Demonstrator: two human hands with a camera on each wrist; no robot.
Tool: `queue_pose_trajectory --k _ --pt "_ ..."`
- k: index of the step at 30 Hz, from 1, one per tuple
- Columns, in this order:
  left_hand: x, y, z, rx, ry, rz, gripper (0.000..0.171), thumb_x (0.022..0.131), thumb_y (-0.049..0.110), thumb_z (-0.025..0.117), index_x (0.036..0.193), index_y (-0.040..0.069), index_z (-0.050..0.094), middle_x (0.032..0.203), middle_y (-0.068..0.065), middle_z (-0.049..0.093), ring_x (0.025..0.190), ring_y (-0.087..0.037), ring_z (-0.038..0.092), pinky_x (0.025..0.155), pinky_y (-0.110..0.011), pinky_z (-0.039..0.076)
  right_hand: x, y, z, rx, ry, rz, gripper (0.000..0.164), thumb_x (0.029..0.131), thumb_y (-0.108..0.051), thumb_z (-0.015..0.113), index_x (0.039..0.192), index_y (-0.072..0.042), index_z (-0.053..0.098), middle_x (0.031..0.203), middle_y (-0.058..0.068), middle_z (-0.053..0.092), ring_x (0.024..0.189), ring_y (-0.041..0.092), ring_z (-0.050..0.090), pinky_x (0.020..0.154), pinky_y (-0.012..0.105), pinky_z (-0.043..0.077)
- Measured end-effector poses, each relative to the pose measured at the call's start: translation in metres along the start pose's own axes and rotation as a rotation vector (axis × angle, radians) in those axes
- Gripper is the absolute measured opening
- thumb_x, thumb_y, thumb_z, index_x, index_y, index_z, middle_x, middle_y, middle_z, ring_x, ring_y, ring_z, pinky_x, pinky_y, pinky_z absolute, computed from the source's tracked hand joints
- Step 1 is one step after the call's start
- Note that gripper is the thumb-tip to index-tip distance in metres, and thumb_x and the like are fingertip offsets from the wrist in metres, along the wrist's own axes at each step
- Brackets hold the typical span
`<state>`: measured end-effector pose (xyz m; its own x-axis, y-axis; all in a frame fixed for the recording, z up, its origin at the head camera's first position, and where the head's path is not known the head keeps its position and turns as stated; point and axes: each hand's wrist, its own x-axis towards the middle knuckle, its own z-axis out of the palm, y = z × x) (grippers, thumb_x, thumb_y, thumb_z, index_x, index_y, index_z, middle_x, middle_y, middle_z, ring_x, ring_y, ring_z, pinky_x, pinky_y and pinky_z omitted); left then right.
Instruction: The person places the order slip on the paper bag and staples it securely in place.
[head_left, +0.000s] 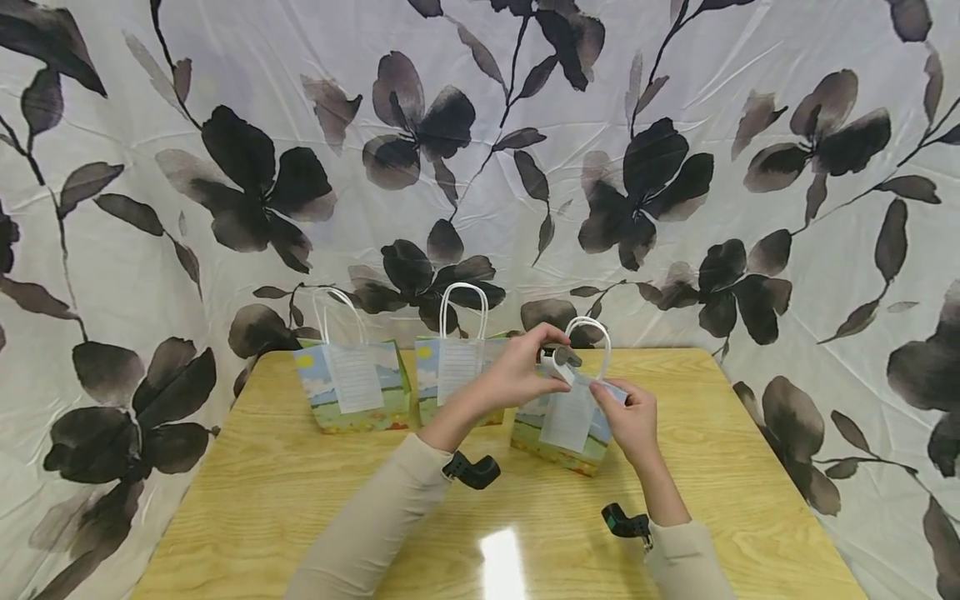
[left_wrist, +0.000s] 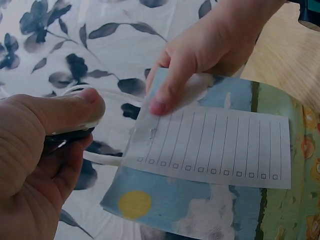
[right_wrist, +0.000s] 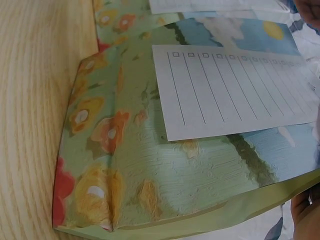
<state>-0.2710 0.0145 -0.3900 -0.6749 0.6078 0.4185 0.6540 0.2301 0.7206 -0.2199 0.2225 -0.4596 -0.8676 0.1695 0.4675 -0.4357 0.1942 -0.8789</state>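
Observation:
My left hand [head_left: 517,371] grips a small white and dark grey stapler [head_left: 561,360] by the top of the right-hand paper gift bag [head_left: 528,429]. In the left wrist view the left hand [left_wrist: 35,145] hides most of the stapler; only its dark, shiny-edged part [left_wrist: 70,134] shows. My right hand [head_left: 630,417] pinches the bag's top edge, its thumb pressing beside a white checklist sheet [left_wrist: 215,145]. That lined sheet lies flat on the bag's painted front, which has a yellow sun [left_wrist: 134,204] and flowers. White handles [head_left: 606,342] rise from the bag, which leans slightly.
Two similar bags, the left one [head_left: 393,392] and the middle one [head_left: 426,375], stand upright on the wooden table [head_left: 285,517], each with a lined sheet on its front. A floral cloth [head_left: 480,167] hangs behind the table's back edge.

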Motion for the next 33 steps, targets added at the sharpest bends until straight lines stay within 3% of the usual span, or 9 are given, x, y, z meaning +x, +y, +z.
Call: queue_pose_trajectory --k 4,8,12,15,18,22,26,29,33 --pt "0.007 0.002 0.003 0.033 -0.063 0.008 0.052 0.076 0.007 0.084 0.119 0.007 0.055 0.106 -0.003 0.064 0.082 -0.009 0.059 0.069 -0.023 0.048 0.0 0.0 0.0 -0.006 0.004 -0.016 0.008 0.085 0.006 0.071 0.088 0.013 0.071 0.072 0.013 0.068 0.056 0.008 0.058 0.047 0.019 0.045" --pt "0.014 0.001 0.007 0.098 -0.158 0.033 0.053 0.08 0.012 0.082 0.126 0.009 0.057 0.118 -0.001 0.062 0.088 -0.007 0.057 0.075 -0.021 0.047 -0.001 0.001 -0.001 -0.019 0.001 -0.01 0.008 0.085 0.005 0.071 0.088 0.012 0.072 0.072 0.017 0.068 0.055 0.011 0.058 0.047 0.019 0.045" --pt "0.018 -0.003 0.01 0.135 -0.222 0.049 0.056 0.083 0.012 0.08 0.133 0.01 0.055 0.129 -0.002 0.059 0.085 -0.015 0.056 0.076 -0.021 0.046 -0.001 0.0 0.0 -0.021 -0.003 -0.001 0.008 0.085 0.004 0.071 0.087 0.011 0.072 0.073 0.021 0.067 0.055 0.013 0.059 0.047 0.02 0.045" --pt "0.019 -0.005 0.012 0.141 -0.233 0.053 0.059 0.083 0.01 0.079 0.136 0.008 0.053 0.131 -0.005 0.058 0.079 -0.018 0.054 0.073 -0.022 0.044 -0.001 -0.001 0.001 -0.012 -0.009 -0.003 0.008 0.086 0.004 0.071 0.087 0.011 0.072 0.074 0.021 0.067 0.056 0.015 0.059 0.047 0.02 0.046" --pt "0.019 -0.008 0.012 0.141 -0.238 0.05 0.062 0.084 0.009 0.078 0.139 0.008 0.05 0.135 -0.005 0.055 0.082 -0.014 0.052 0.074 -0.022 0.043 0.0 -0.002 0.002 -0.009 -0.009 -0.007 0.008 0.085 0.004 0.071 0.087 0.012 0.072 0.074 0.018 0.068 0.056 0.015 0.06 0.048 0.02 0.046" --pt "0.021 -0.008 0.012 0.131 -0.242 0.048 0.065 0.086 0.009 0.076 0.142 0.007 0.045 0.139 -0.008 0.052 0.101 -0.011 0.055 0.083 -0.025 0.045 0.0 -0.002 0.003 -0.011 -0.006 -0.01 0.008 0.085 0.006 0.071 0.087 0.013 0.071 0.073 0.015 0.069 0.056 0.014 0.061 0.048 0.02 0.047" --pt "0.023 -0.005 0.012 0.133 -0.239 0.011 0.061 0.085 0.008 0.076 0.136 0.006 0.044 0.131 -0.01 0.056 0.113 -0.014 0.055 0.089 -0.025 0.045 0.0 -0.003 0.003 -0.023 -0.009 -0.018 0.008 0.085 0.005 0.071 0.087 0.013 0.071 0.072 0.017 0.068 0.055 0.013 0.06 0.047 0.02 0.046" --pt "0.024 -0.005 0.014 0.148 -0.246 -0.033 0.056 0.084 0.009 0.078 0.129 0.007 0.045 0.121 -0.007 0.059 0.107 -0.013 0.057 0.086 -0.022 0.045 0.0 -0.004 0.003 -0.036 -0.008 -0.022 0.008 0.085 0.005 0.071 0.087 0.012 0.071 0.071 0.017 0.067 0.055 0.014 0.059 0.046 0.02 0.045" --pt "0.026 -0.008 0.017 0.192 -0.277 -0.034 0.054 0.084 0.012 0.078 0.128 0.009 0.047 0.12 -0.006 0.061 0.108 -0.011 0.057 0.089 -0.021 0.043 -0.001 -0.003 0.002 -0.043 -0.003 -0.015 0.008 0.085 0.004 0.072 0.087 0.012 0.071 0.071 0.015 0.068 0.054 0.014 0.059 0.046 0.02 0.045"
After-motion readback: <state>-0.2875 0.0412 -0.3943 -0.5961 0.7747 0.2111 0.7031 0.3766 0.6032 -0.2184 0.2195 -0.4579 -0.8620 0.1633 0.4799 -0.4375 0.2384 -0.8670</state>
